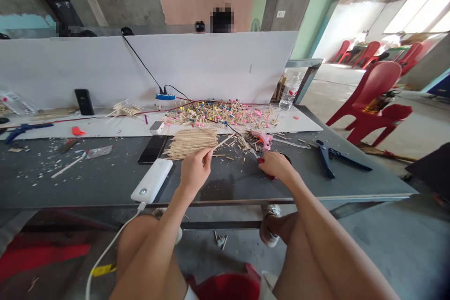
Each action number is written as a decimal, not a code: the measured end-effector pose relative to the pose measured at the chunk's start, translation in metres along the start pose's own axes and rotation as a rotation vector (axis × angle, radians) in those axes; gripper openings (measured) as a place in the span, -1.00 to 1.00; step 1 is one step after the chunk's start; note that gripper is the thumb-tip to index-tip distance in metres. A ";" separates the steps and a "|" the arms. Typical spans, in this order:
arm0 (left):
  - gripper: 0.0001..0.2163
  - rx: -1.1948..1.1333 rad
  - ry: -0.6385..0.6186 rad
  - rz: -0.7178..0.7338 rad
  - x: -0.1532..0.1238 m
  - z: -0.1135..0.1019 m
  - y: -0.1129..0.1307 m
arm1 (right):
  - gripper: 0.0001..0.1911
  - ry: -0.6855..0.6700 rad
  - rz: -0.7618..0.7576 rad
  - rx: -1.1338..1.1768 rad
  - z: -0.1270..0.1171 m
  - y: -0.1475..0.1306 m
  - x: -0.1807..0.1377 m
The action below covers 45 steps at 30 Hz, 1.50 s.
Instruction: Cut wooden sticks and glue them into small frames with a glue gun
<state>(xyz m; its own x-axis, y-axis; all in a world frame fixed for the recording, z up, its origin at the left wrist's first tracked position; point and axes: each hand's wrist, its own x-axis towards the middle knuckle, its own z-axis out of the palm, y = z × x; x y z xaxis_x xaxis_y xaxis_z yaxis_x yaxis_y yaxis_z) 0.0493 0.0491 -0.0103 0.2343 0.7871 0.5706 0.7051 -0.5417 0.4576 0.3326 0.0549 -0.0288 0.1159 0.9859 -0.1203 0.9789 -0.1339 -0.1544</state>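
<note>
Bare legs, L hand pinching wooden stick, R hand clamped on red-black tool

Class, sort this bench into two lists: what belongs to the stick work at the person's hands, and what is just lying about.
Belongs: left hand pinching a thin wooden stick; right hand beside a pink glue gun; stack of wooden sticks; heap of colour-tipped stick pieces.

Lying about: white power bank; smartphone; blue pliers; plastic water bottle.
</note>
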 end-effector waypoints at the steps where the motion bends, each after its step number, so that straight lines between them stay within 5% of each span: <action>1: -0.74 0.003 0.010 0.000 0.001 0.000 0.001 | -0.73 0.011 -0.012 0.004 -0.002 -0.003 -0.002; 8: -0.73 0.000 0.015 0.005 0.002 0.000 0.001 | -0.68 -0.102 -0.392 0.162 -0.011 -0.023 -0.020; 11: -0.73 0.001 0.015 -0.003 0.001 0.000 0.001 | -0.72 -0.151 -0.435 0.190 -0.005 -0.021 -0.014; 19: -0.74 -0.011 0.004 -0.005 0.001 0.001 -0.002 | -0.64 0.043 -0.077 0.173 -0.013 0.020 0.021; 24: -0.74 -0.046 0.009 0.013 0.001 -0.001 0.000 | -0.51 -0.021 -0.109 0.256 -0.023 0.021 0.003; 29: -0.72 -0.042 -0.003 0.016 0.000 -0.002 -0.001 | -0.68 -0.131 -0.162 0.273 -0.021 0.020 0.001; 37: -0.71 -0.052 0.012 0.004 0.000 -0.003 -0.002 | -0.51 0.209 0.269 0.162 -0.033 0.060 0.007; 45: -0.76 -0.032 -0.015 0.009 0.000 -0.002 0.000 | -0.43 0.453 0.492 0.178 -0.050 0.065 -0.019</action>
<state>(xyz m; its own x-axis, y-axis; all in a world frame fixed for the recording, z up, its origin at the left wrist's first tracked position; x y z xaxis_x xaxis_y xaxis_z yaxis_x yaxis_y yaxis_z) 0.0476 0.0487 -0.0089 0.2507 0.7861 0.5650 0.6811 -0.5579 0.4742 0.4024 0.0321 0.0125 0.6366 0.7454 0.1978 0.7561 -0.5528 -0.3502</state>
